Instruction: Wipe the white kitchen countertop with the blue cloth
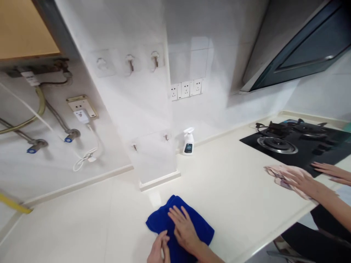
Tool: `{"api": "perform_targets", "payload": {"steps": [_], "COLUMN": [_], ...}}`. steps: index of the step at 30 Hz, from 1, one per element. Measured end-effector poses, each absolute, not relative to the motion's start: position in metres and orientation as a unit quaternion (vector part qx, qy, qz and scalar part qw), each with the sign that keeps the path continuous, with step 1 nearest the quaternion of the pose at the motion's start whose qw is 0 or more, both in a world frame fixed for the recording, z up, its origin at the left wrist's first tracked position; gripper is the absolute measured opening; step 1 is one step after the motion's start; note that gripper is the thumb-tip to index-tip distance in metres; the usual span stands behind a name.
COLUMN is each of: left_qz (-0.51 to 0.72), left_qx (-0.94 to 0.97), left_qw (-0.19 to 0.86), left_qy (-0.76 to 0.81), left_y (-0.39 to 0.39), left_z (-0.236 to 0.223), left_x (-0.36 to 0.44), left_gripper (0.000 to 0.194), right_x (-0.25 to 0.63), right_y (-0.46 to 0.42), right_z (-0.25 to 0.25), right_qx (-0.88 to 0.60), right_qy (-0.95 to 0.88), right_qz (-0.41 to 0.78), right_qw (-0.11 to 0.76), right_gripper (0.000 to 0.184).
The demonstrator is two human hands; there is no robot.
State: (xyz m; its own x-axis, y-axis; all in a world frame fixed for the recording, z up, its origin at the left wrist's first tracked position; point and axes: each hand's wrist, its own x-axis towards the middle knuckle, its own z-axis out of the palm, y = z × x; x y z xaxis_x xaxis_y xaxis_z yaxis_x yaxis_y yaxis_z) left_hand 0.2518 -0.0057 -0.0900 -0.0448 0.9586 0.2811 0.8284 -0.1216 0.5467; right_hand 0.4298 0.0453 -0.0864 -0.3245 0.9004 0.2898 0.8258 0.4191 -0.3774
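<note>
A blue cloth is spread, rumpled, on the white countertop. My right hand lies flat on top of it, fingers stretched out and slightly apart. At the cloth's near left edge is my left hand, its fingers bent together against the fabric and seeming to pinch it; the lower part of this hand is cut off by the frame. Beyond the cloth, by the wall, a white spray bottle with a dark label stands upright.
At right, a co-worker's hand presses a pink cloth on the counter beside a black gas stove. A range hood hangs above. A wall column with hooks juts out. Pipes and a plugged-in cable are at left.
</note>
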Motion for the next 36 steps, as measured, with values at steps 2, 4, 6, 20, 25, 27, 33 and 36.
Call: {"api": "perform_targets", "payload": {"steps": [2,4,6,20,25,27,33,36], "left_qz": [0.293,0.264,0.231,0.133,0.097,0.105,0.171,0.179], "left_qx": [0.75,0.791,0.821,0.804,0.753,0.704,0.626,0.628], "left_qw": [0.109,0.073,0.035,-0.029,0.043,0.056,-0.025,-0.087], "left_qy": [0.583,0.548,0.52,0.579,0.649,0.701,0.76,0.752], "left_y": [0.012,0.02,0.019,0.004,0.002,0.007,0.025,0.035], "left_z": [-0.09,-0.092,-0.096,-0.087,-0.074,-0.075,-0.092,-0.093], "left_x": [0.277,0.297,0.308,0.114,0.002,-0.006,0.081,0.107], "left_gripper": [0.046,0.052,0.06,0.06,0.053,0.055,0.054,0.056], "right_x": [0.463,0.487,0.495,0.413,0.463,0.483,0.495,0.488], "right_y": [0.037,0.029,0.025,-0.004,-0.025,-0.035,-0.055,-0.056], "right_z": [-0.1,-0.116,-0.128,-0.116,-0.133,-0.145,-0.169,-0.168], "right_qx": [-0.563,-0.58,-0.612,-0.56,-0.597,-0.613,-0.605,-0.616], "right_qy": [-0.795,-0.786,-0.761,-0.776,-0.716,-0.7,-0.724,-0.719], "right_qz": [0.038,-0.003,-0.032,0.028,0.027,0.023,-0.007,-0.01], "right_qw": [0.222,0.212,0.213,0.288,0.362,0.365,0.331,0.32], "right_gripper": [0.061,0.059,0.062,0.054,0.045,0.046,0.062,0.064]}}
